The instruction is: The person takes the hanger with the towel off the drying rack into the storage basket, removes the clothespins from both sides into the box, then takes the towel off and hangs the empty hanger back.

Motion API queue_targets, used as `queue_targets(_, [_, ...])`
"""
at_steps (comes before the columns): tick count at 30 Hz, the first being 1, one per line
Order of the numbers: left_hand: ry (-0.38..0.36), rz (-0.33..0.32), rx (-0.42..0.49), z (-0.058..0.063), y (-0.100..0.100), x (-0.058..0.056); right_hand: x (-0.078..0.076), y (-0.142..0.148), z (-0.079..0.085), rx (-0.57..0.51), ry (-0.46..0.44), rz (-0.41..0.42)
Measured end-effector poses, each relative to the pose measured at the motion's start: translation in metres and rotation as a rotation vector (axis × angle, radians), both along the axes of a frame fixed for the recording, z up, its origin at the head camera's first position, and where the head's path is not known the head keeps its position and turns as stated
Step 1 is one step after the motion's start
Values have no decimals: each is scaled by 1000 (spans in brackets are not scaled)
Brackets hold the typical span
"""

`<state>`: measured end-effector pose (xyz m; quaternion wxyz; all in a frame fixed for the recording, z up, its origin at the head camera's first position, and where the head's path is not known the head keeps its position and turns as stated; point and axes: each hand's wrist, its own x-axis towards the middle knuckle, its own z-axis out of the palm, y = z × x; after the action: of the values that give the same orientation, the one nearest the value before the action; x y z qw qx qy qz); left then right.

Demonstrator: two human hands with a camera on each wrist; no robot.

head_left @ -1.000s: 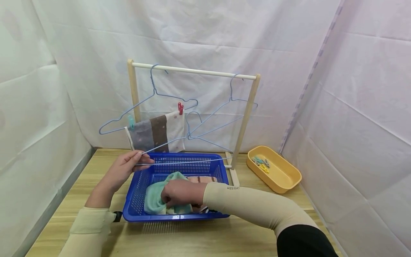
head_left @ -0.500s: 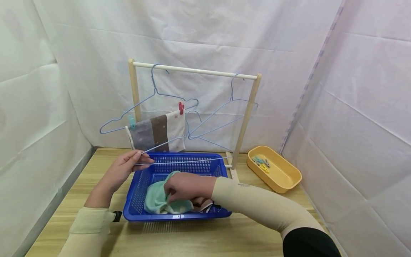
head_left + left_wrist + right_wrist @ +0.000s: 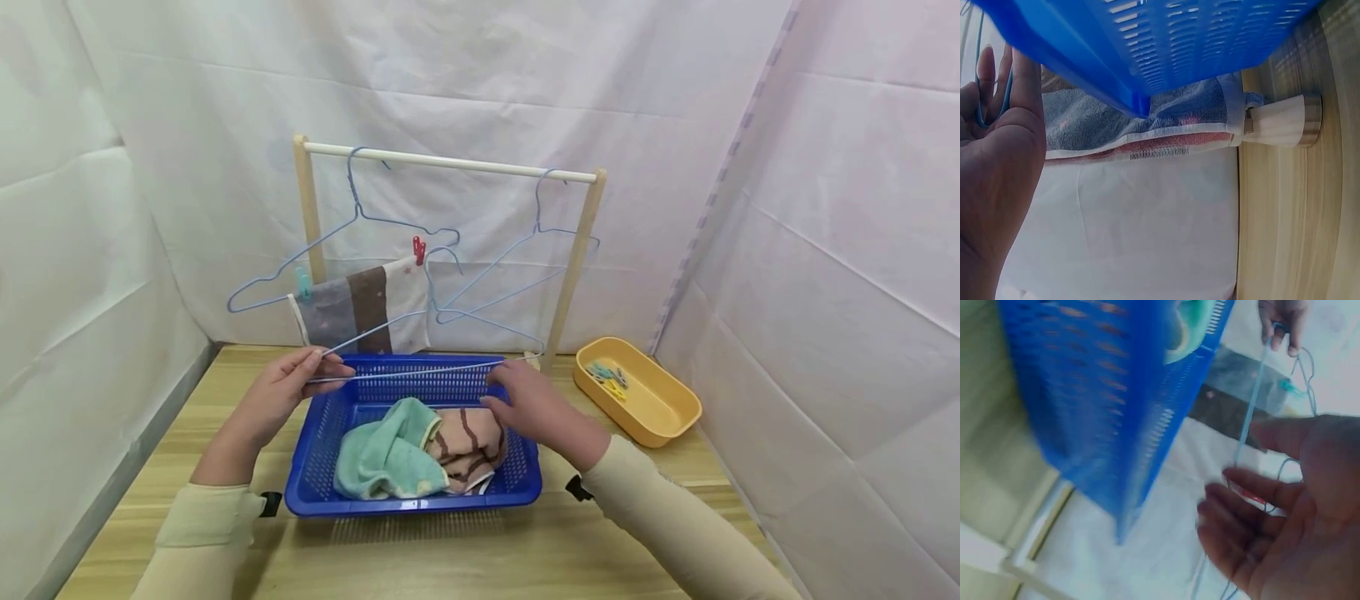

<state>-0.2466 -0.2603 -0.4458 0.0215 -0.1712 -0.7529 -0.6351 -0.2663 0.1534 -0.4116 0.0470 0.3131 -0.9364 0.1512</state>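
Observation:
My left hand (image 3: 272,396) pinches one end of a blue wire clothes hanger (image 3: 420,372), which is held out over the back of a blue basket (image 3: 412,506). At the hanger's other end is my right hand (image 3: 542,412), its fingers right by the bottom wire. In the right wrist view, the thumb and fingers (image 3: 1244,519) of that hand are spread apart beside the wire. A mint-green towel (image 3: 382,454) lies crumpled in the basket, next to a pinkish towel with brown stripes (image 3: 467,433).
Behind the basket stands a drying rack (image 3: 450,162). From its rod hang a hanger (image 3: 288,260) with a grey, brown and white cloth (image 3: 367,308) clipped on, and a bare hanger (image 3: 537,208). A yellow tray (image 3: 667,408) with several clothespins (image 3: 609,379) sits at right.
My right hand has let go of the mint-green towel, leaving it in the basket, and moved up and right to the hanger. The left hand keeps its hold with little movement.

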Motion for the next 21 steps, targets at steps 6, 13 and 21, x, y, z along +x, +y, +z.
queue_targets(6, [3,5,-5,3,5,-1,7,18,-29,-12,-44,-251])
queue_targets(13, [12,7,-1,5,6,0,10,19,-60,-37,-227,-382])
queue_targets(21, [22,15,-4,8,3,1,13,17,-65,-85,-227,-357])
